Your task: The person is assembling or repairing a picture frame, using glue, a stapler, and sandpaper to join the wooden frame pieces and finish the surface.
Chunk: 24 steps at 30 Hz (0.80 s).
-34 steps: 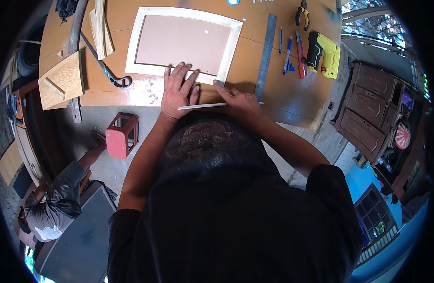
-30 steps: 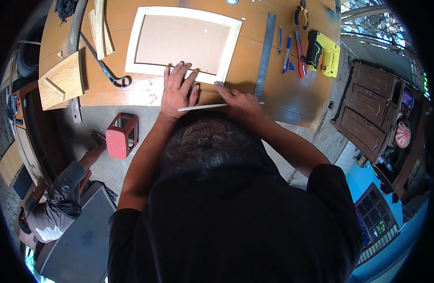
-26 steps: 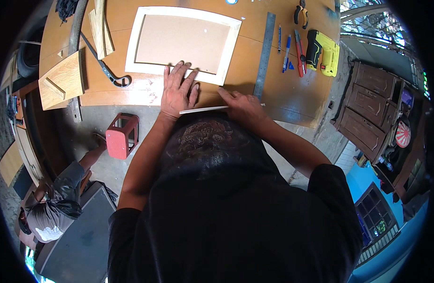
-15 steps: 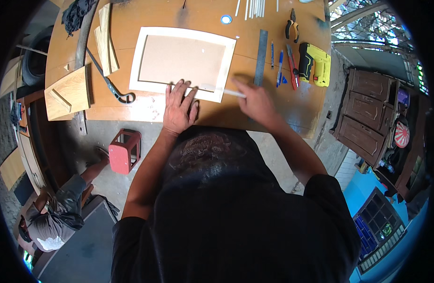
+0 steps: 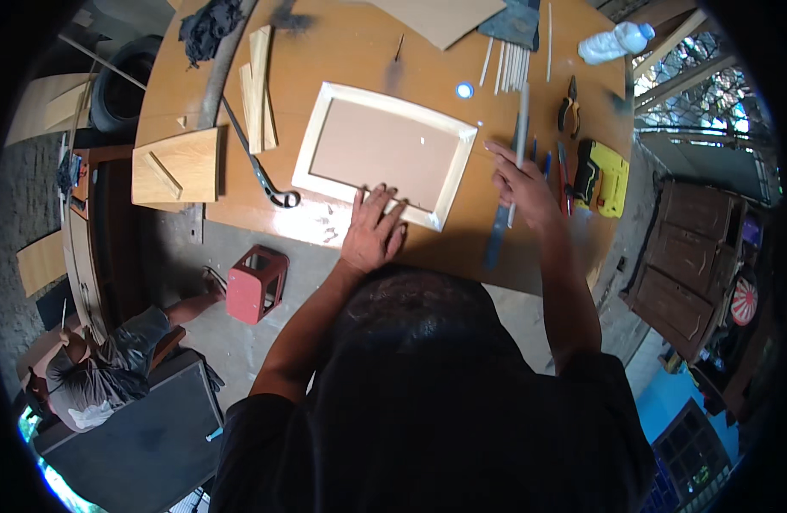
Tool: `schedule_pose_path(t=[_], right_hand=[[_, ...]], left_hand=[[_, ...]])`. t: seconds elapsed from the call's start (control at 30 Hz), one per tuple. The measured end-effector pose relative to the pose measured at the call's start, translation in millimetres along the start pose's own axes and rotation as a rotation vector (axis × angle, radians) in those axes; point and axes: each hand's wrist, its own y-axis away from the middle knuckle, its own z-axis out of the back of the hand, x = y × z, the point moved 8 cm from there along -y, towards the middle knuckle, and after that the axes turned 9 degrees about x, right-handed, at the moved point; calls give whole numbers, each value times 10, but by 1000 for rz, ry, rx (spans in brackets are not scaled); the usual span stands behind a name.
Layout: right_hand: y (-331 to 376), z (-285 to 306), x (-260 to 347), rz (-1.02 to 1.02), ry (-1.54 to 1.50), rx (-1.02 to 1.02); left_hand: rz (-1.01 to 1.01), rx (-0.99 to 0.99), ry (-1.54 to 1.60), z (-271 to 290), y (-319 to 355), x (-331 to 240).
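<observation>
A pale wooden frame (image 5: 462, 175) with a beige panel (image 5: 393, 145) inside it lies on the brown worktable (image 5: 445, 248). My left hand (image 5: 372, 231) rests palm down on the frame's near edge, fingers stretched apart. To the right of the frame, my right hand (image 5: 526, 188) is closed round a thin whitish stick (image 5: 523, 124), which points away from me. Its index finger reaches toward the frame without touching it. Beneath that hand lies a long metal ruler (image 5: 495, 244), partly covered by the hand and stick.
Right of my hand lie a red cutter (image 5: 565, 184), pliers (image 5: 569, 115) and a yellow-black staple gun (image 5: 611, 179). Several white sticks (image 5: 513, 68) and a plastic bottle (image 5: 614, 43) are farther back. A handsaw (image 5: 258, 171) and wood pieces (image 5: 188, 158) lie left. Another person (image 5: 103, 368) sits at lower left.
My right hand has drawn the stick away from the frame's near right corner and swung it to point away from me. My left hand stays on the frame. The whole view has shifted.
</observation>
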Motion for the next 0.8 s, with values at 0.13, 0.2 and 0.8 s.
schedule_pose_path(t=[0.13, 0.2, 0.8], right_hand=[[178, 685, 562, 351, 0, -173], [392, 1305, 929, 494, 366, -431], [105, 2710, 2265, 342, 1466, -1010]], left_hand=[[26, 14, 47, 166, 43, -80], [69, 10, 44, 220, 105, -58], [9, -37, 92, 380, -1525, -194]])
